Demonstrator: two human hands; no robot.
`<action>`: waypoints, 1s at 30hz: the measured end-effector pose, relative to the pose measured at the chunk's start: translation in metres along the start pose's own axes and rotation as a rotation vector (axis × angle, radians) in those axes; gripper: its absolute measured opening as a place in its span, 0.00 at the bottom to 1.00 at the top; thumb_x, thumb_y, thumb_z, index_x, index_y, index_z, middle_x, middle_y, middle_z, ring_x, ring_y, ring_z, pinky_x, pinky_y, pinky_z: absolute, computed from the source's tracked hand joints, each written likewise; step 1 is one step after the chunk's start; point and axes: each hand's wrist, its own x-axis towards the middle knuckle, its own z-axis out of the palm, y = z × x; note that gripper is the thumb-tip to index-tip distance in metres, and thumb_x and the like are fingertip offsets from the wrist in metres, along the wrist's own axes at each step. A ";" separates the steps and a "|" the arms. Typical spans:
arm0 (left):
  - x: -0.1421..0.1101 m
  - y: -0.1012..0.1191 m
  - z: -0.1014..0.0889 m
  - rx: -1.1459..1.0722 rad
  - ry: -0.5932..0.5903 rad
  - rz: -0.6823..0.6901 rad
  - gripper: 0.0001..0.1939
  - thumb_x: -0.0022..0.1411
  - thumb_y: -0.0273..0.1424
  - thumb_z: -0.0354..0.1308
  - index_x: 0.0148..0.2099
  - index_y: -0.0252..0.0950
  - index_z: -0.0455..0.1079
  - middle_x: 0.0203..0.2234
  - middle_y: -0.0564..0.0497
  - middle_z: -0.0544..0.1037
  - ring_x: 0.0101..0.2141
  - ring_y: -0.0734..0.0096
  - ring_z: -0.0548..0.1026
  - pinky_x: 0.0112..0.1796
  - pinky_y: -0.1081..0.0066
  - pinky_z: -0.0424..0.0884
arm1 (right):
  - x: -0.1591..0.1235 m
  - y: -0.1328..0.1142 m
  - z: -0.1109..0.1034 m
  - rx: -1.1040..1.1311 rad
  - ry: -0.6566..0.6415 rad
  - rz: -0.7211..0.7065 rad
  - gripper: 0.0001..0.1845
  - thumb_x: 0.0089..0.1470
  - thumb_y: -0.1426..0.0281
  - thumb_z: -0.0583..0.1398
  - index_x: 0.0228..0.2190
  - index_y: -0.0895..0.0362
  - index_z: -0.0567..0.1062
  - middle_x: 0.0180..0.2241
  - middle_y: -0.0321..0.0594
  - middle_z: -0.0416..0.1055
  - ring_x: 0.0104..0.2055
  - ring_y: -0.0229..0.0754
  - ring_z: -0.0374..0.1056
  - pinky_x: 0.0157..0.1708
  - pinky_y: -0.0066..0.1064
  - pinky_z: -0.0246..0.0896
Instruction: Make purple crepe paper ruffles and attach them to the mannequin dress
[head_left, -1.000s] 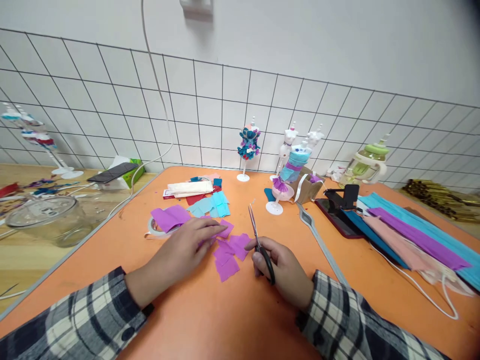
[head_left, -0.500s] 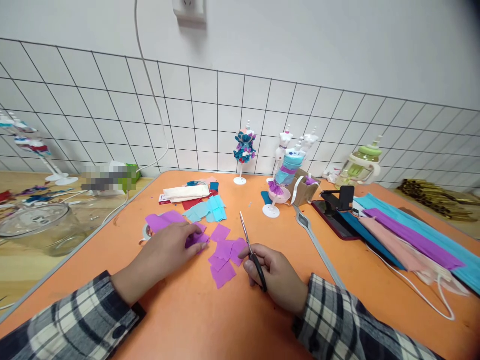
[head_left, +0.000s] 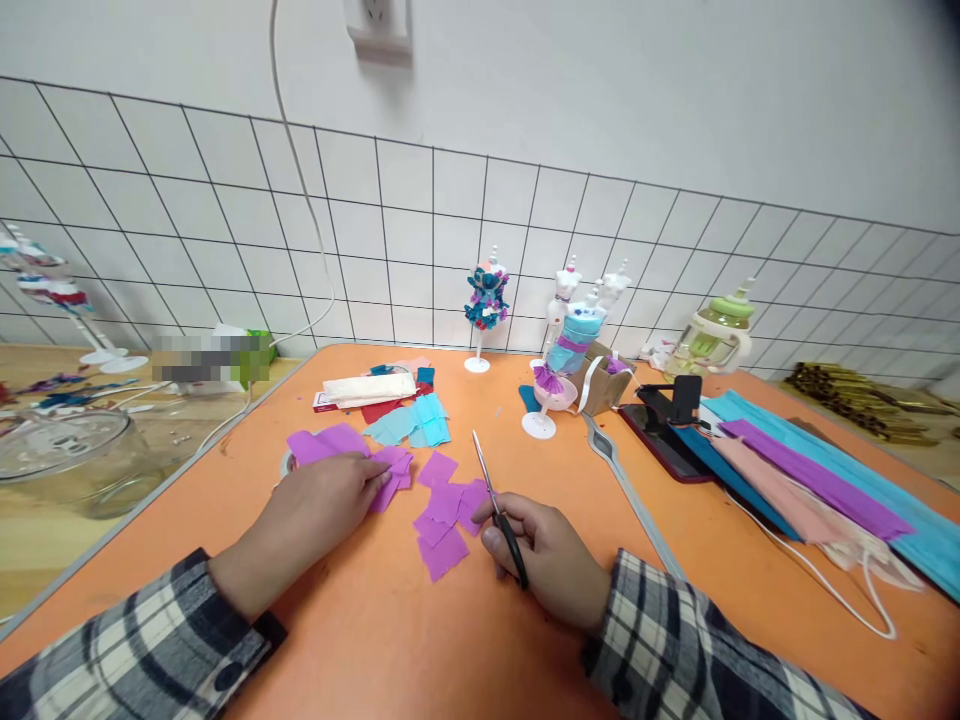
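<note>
No readable text or labels.

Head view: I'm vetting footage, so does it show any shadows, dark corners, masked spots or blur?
Head view: a soft shadow lies below the wall socket; the top-right corner goes dark; a pixelated patch masks something at left; the scissors look fairly sharp.

Lighting bright and even, from above: soft shadow beneath the white plastic wall socket, pale sheen on the orange tabletop. Black-handled steel scissors fairly crisp; wide-angle stretch slants the black-lined white tiled wall at both sides, and the upper right corner darkens. Square-celled pixelation at left masks a dark grey shape, perhaps flat, edges unresolved.
</note>
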 end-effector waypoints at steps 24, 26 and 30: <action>-0.003 0.027 0.009 -2.144 -0.190 -0.383 0.10 0.60 0.15 0.56 0.40 0.31 0.74 0.37 0.43 0.83 0.36 0.70 0.83 0.35 0.83 0.78 | -0.006 -0.006 0.002 -0.133 -0.160 0.001 0.15 0.57 0.60 0.59 0.40 0.57 0.73 0.22 0.30 0.62 0.23 0.33 0.59 0.23 0.24 0.50; -0.004 0.028 0.009 -2.119 -0.170 -0.401 0.10 0.61 0.15 0.56 0.38 0.31 0.75 0.36 0.43 0.83 0.37 0.68 0.83 0.37 0.79 0.80 | -0.007 -0.006 0.002 -0.173 -0.179 -0.012 0.12 0.56 0.62 0.59 0.38 0.57 0.73 0.22 0.30 0.61 0.23 0.33 0.57 0.23 0.24 0.49; -0.007 0.030 0.015 -2.089 -0.136 -0.275 0.04 0.60 0.23 0.62 0.37 0.34 0.77 0.35 0.48 0.83 0.39 0.67 0.81 0.43 0.71 0.79 | -0.010 -0.010 0.004 -0.381 -0.128 -0.057 0.09 0.52 0.66 0.62 0.37 0.54 0.74 0.23 0.29 0.62 0.25 0.34 0.56 0.25 0.25 0.48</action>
